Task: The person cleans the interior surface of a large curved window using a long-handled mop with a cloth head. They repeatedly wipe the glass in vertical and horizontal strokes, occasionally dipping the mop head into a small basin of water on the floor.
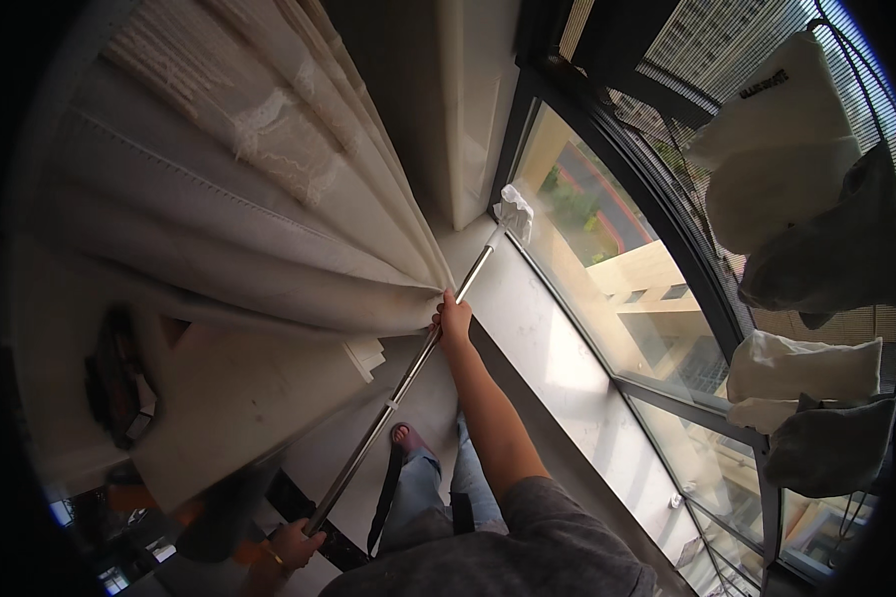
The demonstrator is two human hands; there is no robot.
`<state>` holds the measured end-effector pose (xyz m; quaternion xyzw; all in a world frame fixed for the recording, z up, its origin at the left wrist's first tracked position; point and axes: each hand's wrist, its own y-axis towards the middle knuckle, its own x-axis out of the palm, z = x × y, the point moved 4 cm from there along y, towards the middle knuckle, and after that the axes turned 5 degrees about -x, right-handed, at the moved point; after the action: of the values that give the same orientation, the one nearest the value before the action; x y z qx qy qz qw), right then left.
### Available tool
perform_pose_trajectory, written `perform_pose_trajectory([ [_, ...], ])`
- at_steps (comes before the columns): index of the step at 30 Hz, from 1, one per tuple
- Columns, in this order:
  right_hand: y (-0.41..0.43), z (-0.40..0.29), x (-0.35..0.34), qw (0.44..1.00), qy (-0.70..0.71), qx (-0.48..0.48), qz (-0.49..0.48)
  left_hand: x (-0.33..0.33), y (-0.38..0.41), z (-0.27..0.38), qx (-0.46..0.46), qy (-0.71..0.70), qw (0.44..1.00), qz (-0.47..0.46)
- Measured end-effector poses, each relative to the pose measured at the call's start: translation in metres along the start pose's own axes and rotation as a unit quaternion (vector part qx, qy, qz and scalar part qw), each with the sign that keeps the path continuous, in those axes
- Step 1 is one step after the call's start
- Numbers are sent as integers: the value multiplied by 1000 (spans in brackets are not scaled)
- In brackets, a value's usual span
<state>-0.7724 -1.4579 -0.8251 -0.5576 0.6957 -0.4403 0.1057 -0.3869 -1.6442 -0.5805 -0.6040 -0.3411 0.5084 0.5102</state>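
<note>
A telescopic metal pole (399,392) runs diagonally across the view. My left hand (291,545), with a band at the wrist, is closed around its lower end. Farther up, my right hand (454,319) grips the pole right at the gathered edge of a pale curtain (328,246). Whether those fingers also pinch the fabric is not clear. At the far end of the pole, a white cloth-like head (515,211) is at the lower corner of the window glass (590,216), just above the sill; contact with the pane is hard to tell.
A pale stone windowsill (560,351) runs along the dark-framed windows. White and grey socks (791,179) hang at the right. At left stands a pale tabletop (246,403) with dark items (123,380) on it. A crumpled white scrap (676,500) lies by the lower window.
</note>
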Motion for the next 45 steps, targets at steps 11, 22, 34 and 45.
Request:
perform_pose_trajectory([
  [11, -46, 10, -61, 995, 65, -32, 71, 0, -19, -12, 54, 111, 992, -25],
  [22, -84, 43, -137, 987, 73, -28, 139, 5, -3, -34, 53, 250, 965, -57],
  [34, 37, 31, -27, 987, 93, 113, -64, 29, 13, 29, 38, 226, 968, 101],
  [45, 11, 29, -61, 984, 130, 115, -27, 55, 14, 5, 12, 242, 969, 35],
])
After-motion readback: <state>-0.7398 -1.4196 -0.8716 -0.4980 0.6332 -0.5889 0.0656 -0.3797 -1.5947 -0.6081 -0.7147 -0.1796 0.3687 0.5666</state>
